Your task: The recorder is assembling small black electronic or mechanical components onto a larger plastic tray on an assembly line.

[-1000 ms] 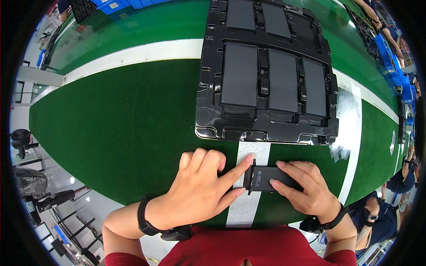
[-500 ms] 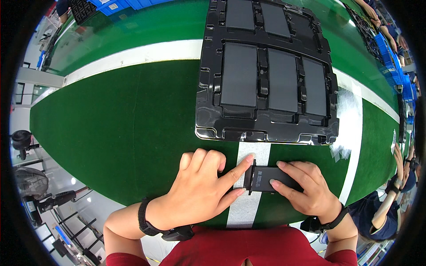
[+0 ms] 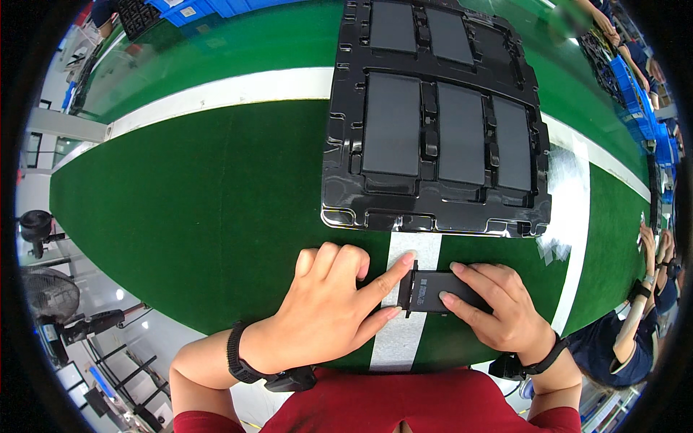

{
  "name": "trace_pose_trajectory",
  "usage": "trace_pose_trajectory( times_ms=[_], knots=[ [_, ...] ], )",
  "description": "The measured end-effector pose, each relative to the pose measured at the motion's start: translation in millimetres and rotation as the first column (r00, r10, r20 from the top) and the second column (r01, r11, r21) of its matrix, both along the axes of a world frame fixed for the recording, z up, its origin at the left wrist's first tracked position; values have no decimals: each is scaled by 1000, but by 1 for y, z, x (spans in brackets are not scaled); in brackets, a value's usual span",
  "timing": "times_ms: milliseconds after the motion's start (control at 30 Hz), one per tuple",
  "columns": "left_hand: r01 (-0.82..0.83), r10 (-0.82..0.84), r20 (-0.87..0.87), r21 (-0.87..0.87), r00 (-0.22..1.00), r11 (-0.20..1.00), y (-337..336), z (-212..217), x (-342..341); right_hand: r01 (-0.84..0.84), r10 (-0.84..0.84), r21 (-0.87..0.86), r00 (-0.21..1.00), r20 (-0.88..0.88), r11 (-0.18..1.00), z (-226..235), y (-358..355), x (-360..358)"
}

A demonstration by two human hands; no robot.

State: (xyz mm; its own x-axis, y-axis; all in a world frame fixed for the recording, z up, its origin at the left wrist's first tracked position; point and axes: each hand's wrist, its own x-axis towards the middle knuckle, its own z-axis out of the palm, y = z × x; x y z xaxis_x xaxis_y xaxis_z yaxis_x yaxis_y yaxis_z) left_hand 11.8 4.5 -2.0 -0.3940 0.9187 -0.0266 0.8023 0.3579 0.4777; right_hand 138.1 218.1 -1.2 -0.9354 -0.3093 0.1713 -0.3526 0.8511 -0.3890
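Observation:
Low in front of me, over a white strip on the green table, lies a flat black battery [image 3: 432,291] with small pale print on its face. A narrow dark strip [image 3: 411,289] runs across its left end. My left hand [image 3: 317,310] pinches that strip, index fingertip at the far end and thumb at the near end, with the other fingers curled in. My right hand [image 3: 505,307] holds the battery's right part, fingers along the far edge and thumb on the near side. Its right end is hidden under this hand.
Just beyond my hands sits a glossy black moulded tray [image 3: 375,206] with flat dark-grey panels [image 3: 392,123] in its pockets. Blue bins [image 3: 198,9] stand at the far left, more blue bins [image 3: 628,90] at the right. A co-worker's arm [image 3: 644,274] reaches in at the right edge.
Both my hands keep the same hold on the battery. A blurred dark shape now shows near the top right. The co-worker's arms at the right have shifted slightly.

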Motion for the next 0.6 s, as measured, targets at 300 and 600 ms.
trace_pose_trajectory(
  times_ms=[300, 600],
  knots=[
    [2, -1, -20, 41, 1000, 999, 0, -2, -1, -32, 33, 64, 999, -11, 997, 3, 0, 1],
    [154, -158, -2, 228, 987, 961, -4, -11, -6, -16, 16, 9, 1000, -1, 1000, 4, -1, 4]
  ],
)
